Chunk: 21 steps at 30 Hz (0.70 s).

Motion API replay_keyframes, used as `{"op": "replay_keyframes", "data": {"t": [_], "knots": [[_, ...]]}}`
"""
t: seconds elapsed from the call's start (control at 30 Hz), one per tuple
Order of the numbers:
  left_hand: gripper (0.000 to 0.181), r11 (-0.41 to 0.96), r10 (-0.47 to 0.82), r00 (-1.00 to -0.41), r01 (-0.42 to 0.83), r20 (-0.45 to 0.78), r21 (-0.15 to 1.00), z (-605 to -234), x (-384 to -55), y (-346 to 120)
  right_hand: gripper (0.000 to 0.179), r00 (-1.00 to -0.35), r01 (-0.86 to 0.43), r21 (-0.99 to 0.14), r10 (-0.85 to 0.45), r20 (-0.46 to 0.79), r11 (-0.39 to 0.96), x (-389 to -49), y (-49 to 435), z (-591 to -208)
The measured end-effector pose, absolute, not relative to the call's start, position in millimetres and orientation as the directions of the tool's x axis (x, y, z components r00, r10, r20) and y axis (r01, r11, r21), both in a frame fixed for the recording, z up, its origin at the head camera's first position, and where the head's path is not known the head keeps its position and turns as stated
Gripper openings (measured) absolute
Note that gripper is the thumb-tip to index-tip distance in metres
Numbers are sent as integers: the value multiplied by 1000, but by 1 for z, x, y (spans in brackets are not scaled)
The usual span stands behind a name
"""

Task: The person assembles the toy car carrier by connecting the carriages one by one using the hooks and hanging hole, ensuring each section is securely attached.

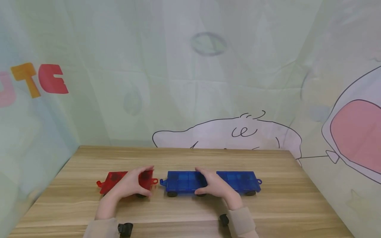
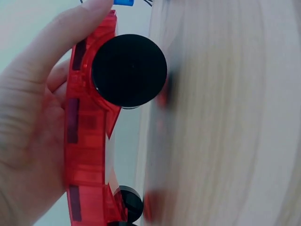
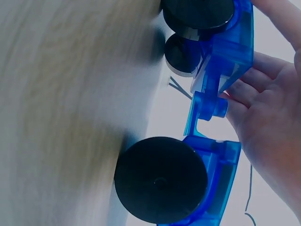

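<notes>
My left hand (image 1: 131, 183) spans a translucent red toy train car (image 1: 111, 180), thumb on the near side and fingers on the far side; the left wrist view shows its side and a black wheel (image 2: 130, 70). To the right, my right hand (image 1: 215, 185) grips a translucent blue toy train car (image 1: 181, 180) in the same way. Behind that car, a second blue train car (image 1: 239, 180) is joined by a coupling (image 3: 209, 106) visible in the right wrist view. The red car's ring (image 1: 154, 181) faces the blue car's hook (image 1: 162, 182), with a small gap between them.
The cars stand in a row on a wood-grain table (image 1: 178, 215). A printed curtain (image 1: 166, 82) with cartoon drawings hangs behind and beside the table. Black wrist devices (image 1: 125, 228) show near both sleeves.
</notes>
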<state>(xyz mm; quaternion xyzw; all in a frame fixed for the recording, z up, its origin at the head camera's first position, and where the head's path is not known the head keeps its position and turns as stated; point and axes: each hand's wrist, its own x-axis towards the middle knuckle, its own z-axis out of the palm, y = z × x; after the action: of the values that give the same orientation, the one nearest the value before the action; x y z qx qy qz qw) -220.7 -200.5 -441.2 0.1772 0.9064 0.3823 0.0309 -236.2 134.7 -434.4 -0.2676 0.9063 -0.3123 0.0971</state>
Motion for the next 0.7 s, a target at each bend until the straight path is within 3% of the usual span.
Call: {"op": "replay_keyframes", "data": {"t": [0.7], "knots": [[86,647,306,-949,268,79,714,-438,-220,-195,81,-831,-429,-609,-556,-23,667,-237,136,-436]]}}
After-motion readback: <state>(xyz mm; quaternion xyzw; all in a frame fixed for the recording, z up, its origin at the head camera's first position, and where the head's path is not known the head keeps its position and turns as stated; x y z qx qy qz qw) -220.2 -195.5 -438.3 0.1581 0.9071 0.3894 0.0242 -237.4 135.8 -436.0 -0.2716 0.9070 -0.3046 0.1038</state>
